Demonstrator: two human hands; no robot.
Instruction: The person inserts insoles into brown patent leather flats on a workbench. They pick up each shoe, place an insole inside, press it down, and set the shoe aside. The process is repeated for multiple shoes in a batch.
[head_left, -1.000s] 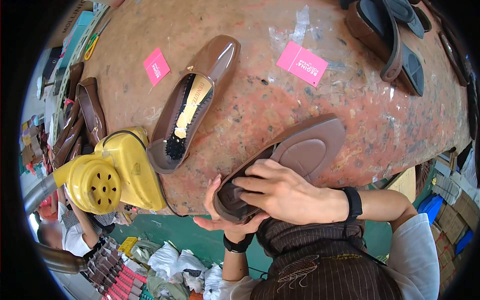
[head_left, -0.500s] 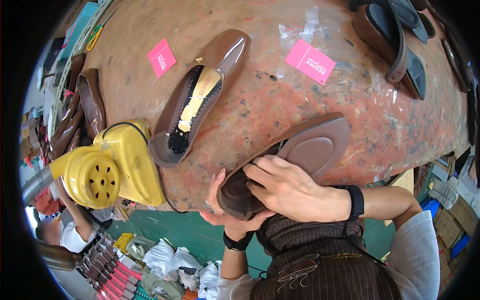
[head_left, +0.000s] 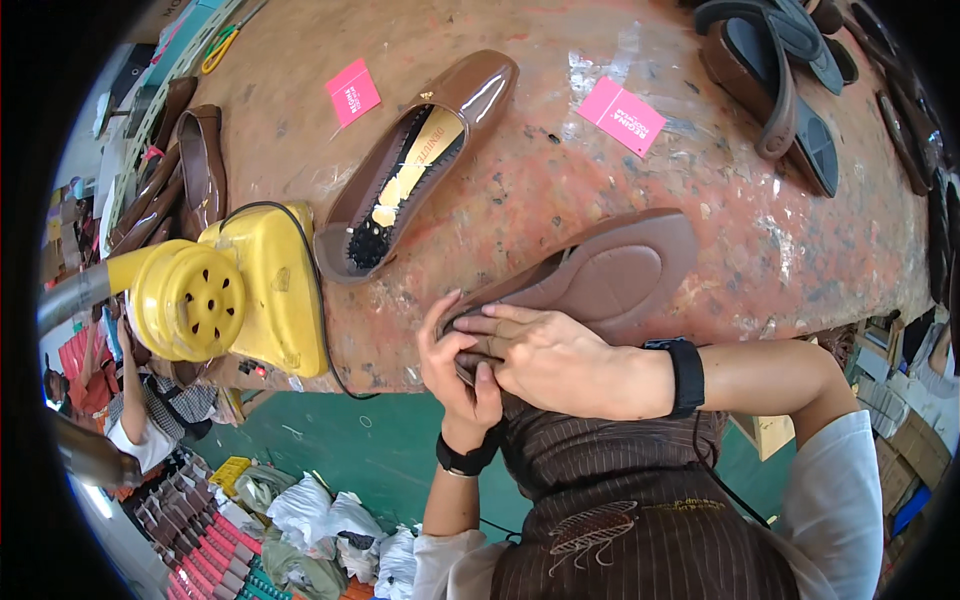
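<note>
Two pink rectangular labels on worn tabletop, beyond upturned brown shoe.

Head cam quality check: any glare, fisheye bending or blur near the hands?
Head view: sharp at the centre, both hands and the upside-down brown shoe crisp; glare streaks on the glossy toe of the open shoe and on the worn tabletop; strong fisheye, table edge bows and a black rim rings the frame; the yellow machine is evenly lit, soft shadows only.
</note>
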